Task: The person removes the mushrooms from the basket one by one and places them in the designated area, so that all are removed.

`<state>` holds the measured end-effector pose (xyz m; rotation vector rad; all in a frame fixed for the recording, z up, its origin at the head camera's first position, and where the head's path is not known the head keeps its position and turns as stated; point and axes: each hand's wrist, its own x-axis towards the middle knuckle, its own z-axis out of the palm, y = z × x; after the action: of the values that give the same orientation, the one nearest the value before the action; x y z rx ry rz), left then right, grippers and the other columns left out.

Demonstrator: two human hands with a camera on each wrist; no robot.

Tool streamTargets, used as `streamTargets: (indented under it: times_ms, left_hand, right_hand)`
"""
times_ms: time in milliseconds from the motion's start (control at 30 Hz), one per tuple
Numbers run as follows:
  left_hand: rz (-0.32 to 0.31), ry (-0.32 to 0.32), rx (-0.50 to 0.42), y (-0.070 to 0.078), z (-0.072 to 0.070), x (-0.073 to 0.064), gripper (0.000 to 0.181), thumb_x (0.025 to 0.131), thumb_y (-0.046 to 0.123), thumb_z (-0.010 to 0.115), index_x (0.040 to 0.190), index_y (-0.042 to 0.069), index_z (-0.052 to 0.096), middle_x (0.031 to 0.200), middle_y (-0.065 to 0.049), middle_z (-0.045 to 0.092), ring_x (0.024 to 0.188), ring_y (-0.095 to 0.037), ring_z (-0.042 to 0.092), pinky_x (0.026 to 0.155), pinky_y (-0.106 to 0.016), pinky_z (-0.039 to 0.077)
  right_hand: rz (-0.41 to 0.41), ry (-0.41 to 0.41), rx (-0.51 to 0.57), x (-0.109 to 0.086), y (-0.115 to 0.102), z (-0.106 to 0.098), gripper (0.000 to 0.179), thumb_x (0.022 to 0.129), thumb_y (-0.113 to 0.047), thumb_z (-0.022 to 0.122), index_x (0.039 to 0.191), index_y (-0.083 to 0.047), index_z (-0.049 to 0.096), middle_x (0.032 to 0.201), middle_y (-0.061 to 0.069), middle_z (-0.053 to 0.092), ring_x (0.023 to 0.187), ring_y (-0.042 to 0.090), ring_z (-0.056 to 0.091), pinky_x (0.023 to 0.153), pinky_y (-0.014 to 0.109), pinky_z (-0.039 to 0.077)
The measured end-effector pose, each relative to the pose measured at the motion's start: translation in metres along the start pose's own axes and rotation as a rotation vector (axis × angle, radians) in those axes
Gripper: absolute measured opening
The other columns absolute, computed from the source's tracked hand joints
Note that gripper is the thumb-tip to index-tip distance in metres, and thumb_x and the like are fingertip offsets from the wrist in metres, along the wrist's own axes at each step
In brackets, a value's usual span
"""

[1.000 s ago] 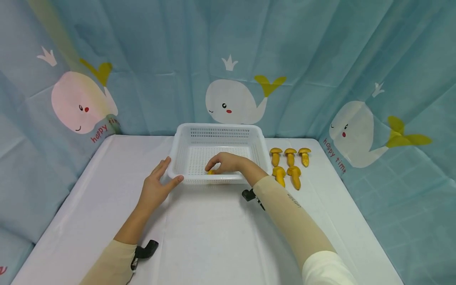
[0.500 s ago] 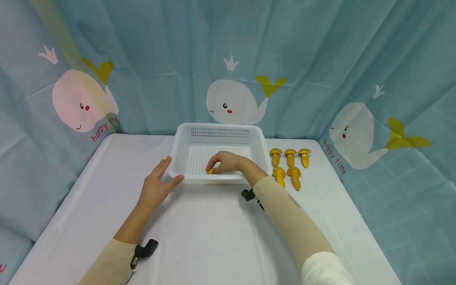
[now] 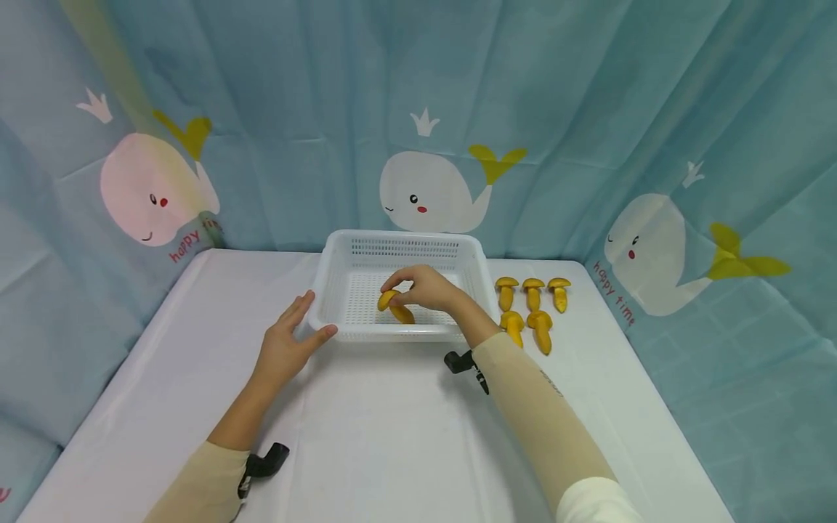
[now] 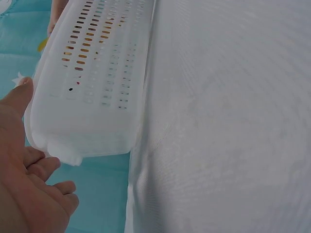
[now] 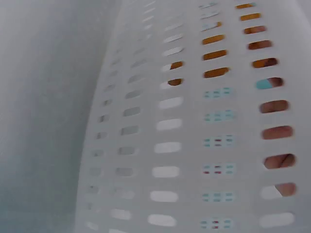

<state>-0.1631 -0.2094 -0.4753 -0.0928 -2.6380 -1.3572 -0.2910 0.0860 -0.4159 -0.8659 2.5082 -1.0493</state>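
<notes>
My right hand (image 3: 425, 289) pinches a yellow mushroom (image 3: 387, 299) by its cap, inside the white perforated plastic basket (image 3: 386, 333). The stem slants down to the right, near the basket's front wall. At the basket's front left corner is my left hand (image 3: 284, 350), thumb on the rim and fingers spread along the left side. The left wrist view has that hand (image 4: 31, 179) beside the corner, its thumb tip at the rim. Seen from the right wrist, the basket wall (image 5: 193, 145) fills most of the picture; yellow and bits of hand show through its slots.
Several more yellow mushrooms (image 3: 541, 330) lie in two rows on the white tablecloth (image 3: 392, 428), just right of the basket. Behind the table hangs a blue curtain (image 3: 294, 131) with whale prints, which also closes in both sides.
My right hand has risen slightly from the basket's floor with the mushroom, whose cap and stem now both show. My left hand has stayed at the corner.
</notes>
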Motion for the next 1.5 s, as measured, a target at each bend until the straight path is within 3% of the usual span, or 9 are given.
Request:
streamTargets:
  times_ms: [167,433,533,700,833,1067,1200,1500]
  left_hand:
    - [-0.007,-0.003,0.0,0.001,0.0,-0.001,0.094,0.087,0.057,0.076,0.163,0.028,0.029,0.169,-0.008,0.025,0.156,-0.039,0.022,0.115,-0.071,0.029]
    - [0.01,0.004,-0.008,-0.001,-0.001,0.001,0.093,0.087,0.056,0.077,0.162,0.028,0.03,0.169,-0.005,0.027,0.156,-0.037,0.022,0.116,-0.07,0.027]
    - [0.009,0.004,-0.005,-0.002,-0.002,0.001,0.093,0.087,0.056,0.077,0.162,0.027,0.03,0.169,-0.005,0.027,0.156,-0.037,0.022,0.115,-0.071,0.028]
    - [-0.004,0.0,-0.004,-0.002,-0.001,0.0,0.094,0.087,0.056,0.077,0.162,0.028,0.03,0.169,-0.007,0.026,0.156,-0.038,0.021,0.115,-0.071,0.028]
    - [-0.006,-0.004,-0.002,-0.002,0.0,-0.001,0.094,0.087,0.056,0.077,0.162,0.028,0.03,0.169,-0.009,0.026,0.156,-0.039,0.022,0.115,-0.071,0.029]
    - [0.013,0.002,-0.014,-0.002,0.002,-0.001,0.093,0.086,0.056,0.078,0.162,0.028,0.031,0.168,-0.006,0.028,0.156,-0.037,0.022,0.115,-0.07,0.029]
    - [0.013,0.003,-0.012,-0.003,0.001,-0.001,0.094,0.086,0.056,0.078,0.162,0.028,0.031,0.168,-0.006,0.028,0.156,-0.037,0.022,0.115,-0.07,0.03]
    - [0.009,0.006,-0.009,0.0,0.001,-0.001,0.094,0.086,0.056,0.078,0.162,0.028,0.03,0.169,-0.008,0.027,0.156,-0.038,0.023,0.115,-0.069,0.03]
  right_hand:
    - [0.003,0.065,0.038,-0.005,-0.004,-0.009,0.022,0.092,-0.03,0.08,0.113,-0.03,0.077,0.117,-0.01,0.071,0.109,0.016,0.063,0.089,0.035,0.056]
    - [0.025,0.16,0.077,-0.018,-0.018,-0.023,0.021,0.093,-0.032,0.078,0.114,-0.032,0.076,0.115,-0.008,0.072,0.082,0.021,0.067,0.076,0.034,0.058]
    - [0.035,0.189,0.09,-0.025,-0.022,-0.027,0.02,0.093,-0.035,0.077,0.113,-0.034,0.076,0.112,-0.009,0.073,0.081,0.022,0.064,0.074,0.035,0.055]
    - [-0.02,0.239,0.098,-0.038,-0.023,-0.033,0.021,0.093,-0.038,0.077,0.113,-0.035,0.076,0.113,-0.011,0.073,0.09,0.021,0.063,0.076,0.038,0.054]
    - [-0.05,0.281,0.109,-0.052,-0.022,-0.038,0.023,0.092,-0.038,0.078,0.115,-0.033,0.077,0.116,-0.013,0.073,0.095,0.019,0.063,0.078,0.037,0.055]
    - [-0.042,0.356,0.139,-0.081,-0.019,-0.047,0.025,0.092,-0.036,0.079,0.115,-0.029,0.077,0.118,-0.009,0.072,0.064,0.027,0.057,0.063,0.032,0.051]
    - [-0.024,0.382,0.155,-0.097,-0.014,-0.05,0.026,0.091,-0.036,0.079,0.116,-0.028,0.077,0.122,-0.006,0.071,0.063,0.03,0.058,0.061,0.028,0.049]
    - [-0.062,0.476,0.15,-0.131,-0.001,-0.054,0.027,0.092,-0.026,0.079,0.119,-0.022,0.076,0.12,-0.002,0.072,0.048,0.02,0.037,0.046,0.024,0.032]
